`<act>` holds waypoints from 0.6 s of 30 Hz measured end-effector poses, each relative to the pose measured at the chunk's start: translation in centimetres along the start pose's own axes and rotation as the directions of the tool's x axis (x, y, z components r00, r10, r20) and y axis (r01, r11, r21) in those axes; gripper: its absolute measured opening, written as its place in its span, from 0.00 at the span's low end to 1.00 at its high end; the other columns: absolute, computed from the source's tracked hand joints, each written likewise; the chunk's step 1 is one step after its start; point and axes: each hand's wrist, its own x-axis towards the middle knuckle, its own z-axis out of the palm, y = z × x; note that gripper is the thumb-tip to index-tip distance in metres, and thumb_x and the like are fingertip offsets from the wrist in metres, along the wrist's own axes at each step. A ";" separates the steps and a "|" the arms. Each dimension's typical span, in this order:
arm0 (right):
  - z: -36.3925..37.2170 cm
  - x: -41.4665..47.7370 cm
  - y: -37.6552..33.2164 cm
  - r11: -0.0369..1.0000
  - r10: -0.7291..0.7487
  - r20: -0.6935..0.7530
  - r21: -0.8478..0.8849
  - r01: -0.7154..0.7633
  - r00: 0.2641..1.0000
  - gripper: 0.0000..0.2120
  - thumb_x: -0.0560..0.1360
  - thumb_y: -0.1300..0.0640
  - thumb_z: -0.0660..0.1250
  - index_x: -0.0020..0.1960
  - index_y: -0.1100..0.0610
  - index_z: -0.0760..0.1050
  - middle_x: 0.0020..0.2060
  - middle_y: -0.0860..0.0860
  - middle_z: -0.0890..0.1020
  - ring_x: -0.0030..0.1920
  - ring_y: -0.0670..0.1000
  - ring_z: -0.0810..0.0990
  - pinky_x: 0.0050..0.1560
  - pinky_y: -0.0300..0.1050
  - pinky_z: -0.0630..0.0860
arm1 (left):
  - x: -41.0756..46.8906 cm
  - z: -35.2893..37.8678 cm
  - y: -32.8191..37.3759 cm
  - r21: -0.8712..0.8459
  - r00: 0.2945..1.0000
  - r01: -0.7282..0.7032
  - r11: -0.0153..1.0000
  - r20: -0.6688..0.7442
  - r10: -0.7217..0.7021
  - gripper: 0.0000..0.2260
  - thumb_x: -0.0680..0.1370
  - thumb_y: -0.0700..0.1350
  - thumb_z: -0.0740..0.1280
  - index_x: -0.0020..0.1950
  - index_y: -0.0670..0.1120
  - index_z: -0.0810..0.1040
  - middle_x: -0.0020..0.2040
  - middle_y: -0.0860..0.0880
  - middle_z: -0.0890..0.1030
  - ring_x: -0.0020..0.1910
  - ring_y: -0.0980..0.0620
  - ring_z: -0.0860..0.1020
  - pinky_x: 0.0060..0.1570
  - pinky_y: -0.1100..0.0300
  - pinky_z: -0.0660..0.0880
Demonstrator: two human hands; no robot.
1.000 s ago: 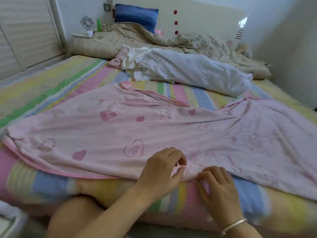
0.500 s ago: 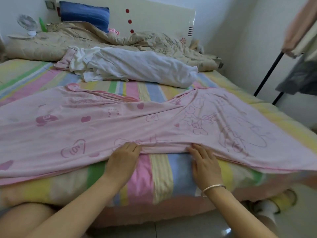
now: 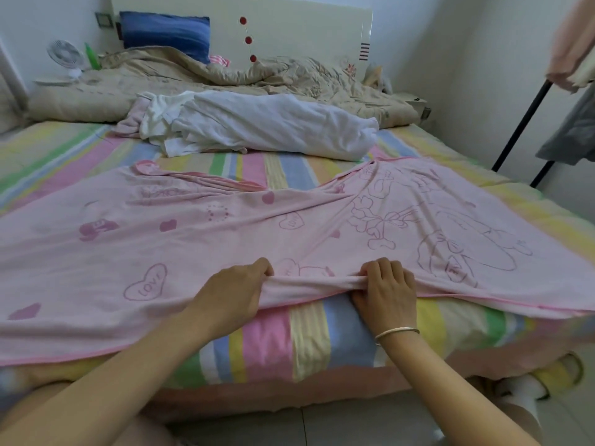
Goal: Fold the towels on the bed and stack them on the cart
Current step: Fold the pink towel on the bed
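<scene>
Across the near half of the bed: the pink towel point(image 3: 225, 239) lies spread wide on the striped sheet point(image 3: 309, 342), wrinkled, with its near edge hanging a little over the mattress side.
Left hand: the left hand point(image 3: 231, 294) has its fingers curled over the near edge and grips a bunched ridge of the cloth.
Right hand: the right hand point(image 3: 389, 288) grips the same ridge near the other one; a thin bangle point(image 3: 396, 333) sits on the wrist.
Handling: the towel seems thin, light and very soft. It will probably sag and crease, and it cannot break.
Where to hold: the corners or the hemmed edge look best, with the hands wider apart, so that the fold stays straight.
Writing: one heart outline point(image 3: 146, 283) reads "LOVE"; the other prints are too faint to read.
White towels: a crumpled white heap point(image 3: 273, 127) lies behind, apart from the pink one, not yet folded.
Farther back: a beige quilt point(image 3: 289, 75) and a blue pillow point(image 3: 164, 35) are at the headboard.
Cart: not in view.
</scene>
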 end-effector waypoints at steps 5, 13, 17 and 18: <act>-1.5 -1.4 0.3 0.972 -0.179 -0.199 0.115 0.204 0.964 0.16 0.65 0.65 0.59 0.52 0.55 0.70 0.47 0.54 0.77 0.45 0.58 0.75 0.39 0.50 0.72 | -1.6 0.7 -1.1 0.295 0.989 -0.150 0.944 0.038 0.145 0.41 0.66 0.75 0.62 0.72 0.54 0.61 0.53 0.53 0.77 0.35 0.52 0.78 0.28 0.59 0.71; -5.2 -5.5 1.8 0.918 -0.273 -0.225 0.231 0.323 0.935 0.09 0.65 0.68 0.69 0.42 0.58 0.77 0.40 0.52 0.78 0.40 0.55 0.74 0.33 0.46 0.73 | -3.7 1.8 0.3 0.381 0.845 -0.440 0.813 -0.131 0.518 0.26 0.61 0.37 0.70 0.58 0.46 0.71 0.55 0.47 0.75 0.46 0.47 0.77 0.42 0.57 0.77; -4.6 -8.3 2.3 0.898 -0.337 -0.057 0.279 0.339 0.940 0.04 0.67 0.61 0.66 0.41 0.54 0.76 0.37 0.49 0.75 0.35 0.52 0.72 0.33 0.43 0.68 | -5.4 1.8 0.6 0.337 0.846 -0.505 0.795 0.012 0.533 0.08 0.66 0.40 0.65 0.43 0.48 0.73 0.42 0.50 0.74 0.39 0.49 0.73 0.37 0.57 0.72; -4.3 -8.8 2.4 0.896 -0.350 -0.001 0.293 0.335 0.937 0.04 0.67 0.60 0.66 0.41 0.53 0.76 0.36 0.48 0.75 0.35 0.52 0.72 0.33 0.42 0.67 | -5.9 2.0 0.6 0.275 0.864 -0.499 0.822 0.083 0.497 0.07 0.66 0.42 0.64 0.42 0.49 0.71 0.39 0.52 0.73 0.35 0.51 0.71 0.32 0.58 0.69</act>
